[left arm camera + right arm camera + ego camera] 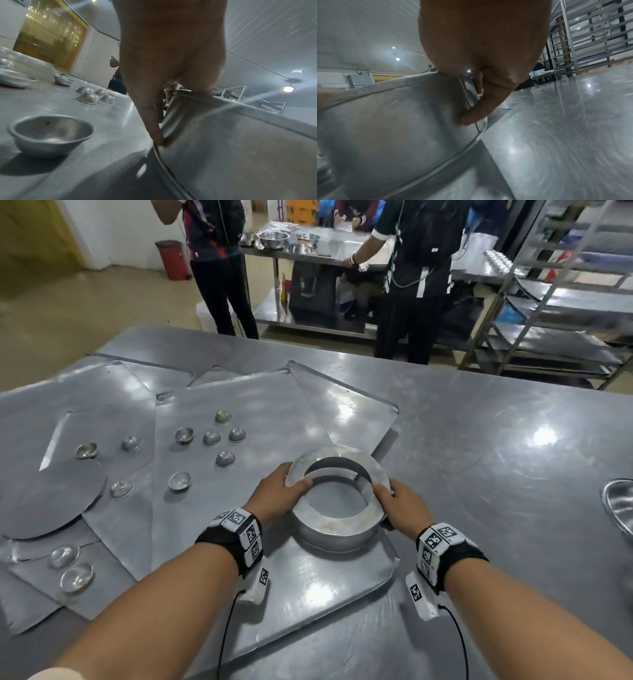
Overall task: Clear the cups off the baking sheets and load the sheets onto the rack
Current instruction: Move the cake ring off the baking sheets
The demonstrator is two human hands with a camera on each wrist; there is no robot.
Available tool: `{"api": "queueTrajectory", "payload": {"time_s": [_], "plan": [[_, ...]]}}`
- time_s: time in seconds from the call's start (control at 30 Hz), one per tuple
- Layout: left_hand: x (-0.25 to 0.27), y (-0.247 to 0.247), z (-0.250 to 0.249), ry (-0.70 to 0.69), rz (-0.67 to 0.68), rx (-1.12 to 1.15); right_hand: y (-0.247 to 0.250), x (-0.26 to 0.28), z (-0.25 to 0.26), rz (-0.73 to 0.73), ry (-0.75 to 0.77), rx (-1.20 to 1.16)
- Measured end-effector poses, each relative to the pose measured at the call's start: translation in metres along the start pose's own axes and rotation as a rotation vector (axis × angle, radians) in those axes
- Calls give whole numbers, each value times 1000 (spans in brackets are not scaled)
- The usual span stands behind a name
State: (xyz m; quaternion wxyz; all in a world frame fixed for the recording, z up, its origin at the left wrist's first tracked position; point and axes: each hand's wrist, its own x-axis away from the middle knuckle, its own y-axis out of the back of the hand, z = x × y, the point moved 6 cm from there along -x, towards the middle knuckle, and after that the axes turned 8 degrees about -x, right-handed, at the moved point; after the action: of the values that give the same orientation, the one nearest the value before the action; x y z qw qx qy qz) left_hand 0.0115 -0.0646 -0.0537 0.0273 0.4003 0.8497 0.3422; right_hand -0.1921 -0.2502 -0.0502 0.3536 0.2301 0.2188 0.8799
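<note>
A wide metal ring mould (337, 510) stands on the nearest baking sheet (308, 587). My left hand (281, 491) grips its left rim, thumb over the top edge, and my right hand (399, 503) grips its right rim. In the left wrist view my fingers (154, 121) lie down the ring mould's wall (231, 142); in the right wrist view a finger (476, 113) presses the ring mould's wall (393, 121). Several small metal cups (224, 457) sit scattered over the overlapping sheets (239, 405) to the left, some upside down. The rack (561, 302) stands at the far right.
Two people (219, 265) stand beyond the table's far edge by another steel table holding bowls (274, 237). A large metal bowl's rim (616, 508) shows at the right edge. A round metal disc (51, 491) lies on the left sheets. A red bin (173, 260) stands at the back.
</note>
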Motion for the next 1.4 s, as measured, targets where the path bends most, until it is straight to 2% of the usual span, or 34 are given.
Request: {"api": "queueTrajectory", "payload": {"time_s": [0.23, 0.53, 0.63, 0.8, 0.97, 1.13, 1.23, 1.33, 1.4], "plan": [[-7, -1, -18, -103, -9, 60, 16, 3, -10, -73, -2, -23], [-17, 16, -35, -247, -37, 237, 20, 20, 18, -168, 127, -222], [-20, 20, -32, -241, -52, 311, 19, 20, 23, -203, 147, -312], [-15, 33, -33, -204, -149, 402, 16, 17, 28, -317, 131, -363], [-18, 36, -27, -172, -121, 448, 18, 17, 31, -396, 114, -436], [-21, 33, -22, -207, -55, 515, 19, 11, 23, -388, 75, -473], [-23, 30, -18, -174, -55, 546, 16, 12, 20, -365, 73, -449], [-23, 30, -13, -125, -95, 449, 10, 10, 13, -329, 71, -429], [-20, 28, -16, -139, -109, 387, 7, 9, 12, -309, 65, -425]]}}
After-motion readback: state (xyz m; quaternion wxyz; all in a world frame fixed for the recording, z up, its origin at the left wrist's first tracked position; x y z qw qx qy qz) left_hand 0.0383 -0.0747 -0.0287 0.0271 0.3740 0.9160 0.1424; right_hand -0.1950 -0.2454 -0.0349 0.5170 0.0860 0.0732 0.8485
